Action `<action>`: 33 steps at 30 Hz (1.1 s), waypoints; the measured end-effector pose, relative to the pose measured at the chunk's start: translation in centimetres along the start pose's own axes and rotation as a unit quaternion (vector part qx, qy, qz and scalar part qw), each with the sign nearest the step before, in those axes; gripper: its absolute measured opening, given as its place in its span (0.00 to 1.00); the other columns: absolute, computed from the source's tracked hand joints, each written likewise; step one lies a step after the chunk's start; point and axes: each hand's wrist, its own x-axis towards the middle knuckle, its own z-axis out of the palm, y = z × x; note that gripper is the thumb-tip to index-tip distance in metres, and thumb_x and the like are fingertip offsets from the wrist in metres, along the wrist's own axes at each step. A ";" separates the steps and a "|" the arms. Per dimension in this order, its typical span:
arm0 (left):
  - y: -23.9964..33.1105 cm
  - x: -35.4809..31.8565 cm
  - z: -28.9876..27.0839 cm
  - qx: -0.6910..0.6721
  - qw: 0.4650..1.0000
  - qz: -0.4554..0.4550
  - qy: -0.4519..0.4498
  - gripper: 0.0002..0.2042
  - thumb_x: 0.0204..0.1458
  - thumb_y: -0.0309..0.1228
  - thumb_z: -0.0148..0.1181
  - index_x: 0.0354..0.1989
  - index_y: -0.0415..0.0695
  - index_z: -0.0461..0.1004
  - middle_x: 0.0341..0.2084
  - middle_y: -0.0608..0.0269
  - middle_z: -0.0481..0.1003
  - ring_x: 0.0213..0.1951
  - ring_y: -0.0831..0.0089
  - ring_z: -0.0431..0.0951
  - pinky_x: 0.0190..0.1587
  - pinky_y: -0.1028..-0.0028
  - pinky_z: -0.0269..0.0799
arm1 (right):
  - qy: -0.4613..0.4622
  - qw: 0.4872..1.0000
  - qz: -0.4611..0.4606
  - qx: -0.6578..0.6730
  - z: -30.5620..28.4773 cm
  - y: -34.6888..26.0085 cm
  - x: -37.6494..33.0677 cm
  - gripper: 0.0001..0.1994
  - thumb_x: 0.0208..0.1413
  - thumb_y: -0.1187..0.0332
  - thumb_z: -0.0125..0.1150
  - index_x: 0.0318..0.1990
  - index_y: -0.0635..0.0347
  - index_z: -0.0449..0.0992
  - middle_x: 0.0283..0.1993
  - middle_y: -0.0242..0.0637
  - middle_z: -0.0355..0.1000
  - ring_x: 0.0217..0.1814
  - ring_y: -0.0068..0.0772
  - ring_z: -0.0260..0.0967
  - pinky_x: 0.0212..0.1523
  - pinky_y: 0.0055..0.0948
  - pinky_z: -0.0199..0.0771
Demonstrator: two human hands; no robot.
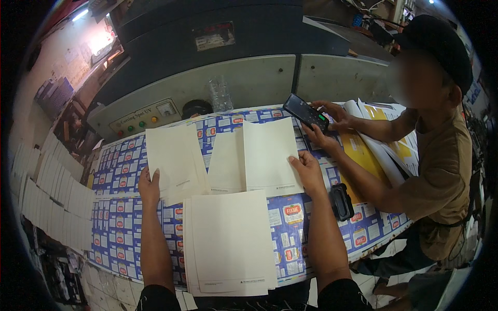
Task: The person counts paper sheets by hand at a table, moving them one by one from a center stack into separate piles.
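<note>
My left hand (149, 183) grips the left edge of some cream paper sheets (174, 158), thumb on top. My right hand (308, 171) pinches the right edge of a paler upright sheet (271, 155); its thumb lies on the paper. Between the two, another cream sheet (225, 163) lies partly covered by the pale one. Nearest to me is a loose stack of cream sheets (231, 241), its edges slightly fanned. Small dark print runs along the lower edge of several sheets.
A table covered with blue label-printed sheets (119, 207) bears everything. On the right, a person (441, 166) holds a black phone (306, 111) over it, near a black plastic case (342, 202) and yellow sheets (363, 160). Behind stands a large machine (238, 78); paper stacks (54, 202) stand left.
</note>
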 end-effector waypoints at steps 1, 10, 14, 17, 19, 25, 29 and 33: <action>0.0 0.0 0.0 0.000 1.000 0.000 0.000 0.18 0.60 0.25 0.54 0.56 0.29 0.65 0.45 0.48 0.77 0.47 0.70 0.77 0.51 0.74 0.70 | -0.001 1.000 -0.004 0.004 0.0 0.0 0.0 0.11 0.59 0.69 0.62 0.43 0.68 0.74 0.32 0.32 0.75 0.30 0.16 0.68 0.32 0.17 0.68; 0.6 -0.2 -0.1 0.007 1.000 -0.005 -0.003 0.18 0.60 0.25 0.54 0.56 0.29 0.65 0.46 0.49 0.77 0.47 0.70 0.77 0.50 0.75 0.70 | -0.006 1.000 0.005 0.013 0.2 -0.5 -0.2 0.10 0.59 0.69 0.61 0.43 0.68 0.74 0.33 0.32 0.75 0.30 0.16 0.68 0.32 0.17 0.68; 0.4 -0.1 -0.1 0.003 1.000 -0.005 -0.006 0.18 0.60 0.25 0.54 0.56 0.29 0.65 0.46 0.49 0.77 0.47 0.70 0.78 0.51 0.75 0.70 | -0.006 1.000 0.003 0.005 0.1 -0.2 0.0 0.10 0.59 0.69 0.61 0.43 0.67 0.74 0.32 0.32 0.75 0.30 0.16 0.68 0.31 0.17 0.68; 0.3 -0.1 -0.1 0.001 1.000 -0.002 -0.002 0.18 0.60 0.25 0.54 0.56 0.30 0.65 0.45 0.49 0.78 0.47 0.70 0.78 0.51 0.74 0.70 | -0.004 1.000 0.003 0.021 0.2 0.0 0.0 0.10 0.59 0.69 0.61 0.43 0.67 0.74 0.32 0.31 0.75 0.29 0.16 0.68 0.31 0.16 0.67; 0.3 -0.1 -0.1 0.001 1.000 -0.004 0.000 0.18 0.60 0.25 0.54 0.56 0.30 0.65 0.45 0.49 0.78 0.47 0.70 0.78 0.51 0.74 0.70 | -0.006 1.000 -0.001 0.015 0.1 0.1 0.1 0.10 0.59 0.69 0.61 0.43 0.68 0.74 0.32 0.31 0.75 0.29 0.16 0.68 0.31 0.16 0.68; 0.4 -0.2 0.0 0.004 1.000 -0.009 0.000 0.18 0.60 0.25 0.54 0.56 0.29 0.65 0.45 0.49 0.78 0.47 0.70 0.78 0.51 0.74 0.70 | -0.004 1.000 0.002 0.011 0.2 -0.4 -0.3 0.10 0.59 0.69 0.61 0.43 0.68 0.74 0.33 0.33 0.76 0.30 0.16 0.69 0.32 0.17 0.69; 0.4 -0.1 -0.1 0.013 1.000 -0.003 0.000 0.18 0.60 0.25 0.54 0.56 0.29 0.65 0.45 0.49 0.78 0.47 0.70 0.78 0.51 0.74 0.70 | -0.003 1.000 0.002 0.000 0.2 -0.9 -0.4 0.10 0.59 0.69 0.61 0.43 0.68 0.74 0.33 0.33 0.76 0.30 0.16 0.69 0.32 0.17 0.69; 0.5 -0.1 -0.1 0.008 1.000 0.000 0.000 0.18 0.60 0.25 0.54 0.56 0.29 0.65 0.45 0.49 0.78 0.46 0.71 0.78 0.50 0.74 0.70 | -0.001 1.000 0.008 -0.002 0.3 -1.1 -0.5 0.11 0.59 0.69 0.61 0.43 0.68 0.74 0.33 0.33 0.76 0.30 0.16 0.69 0.32 0.17 0.69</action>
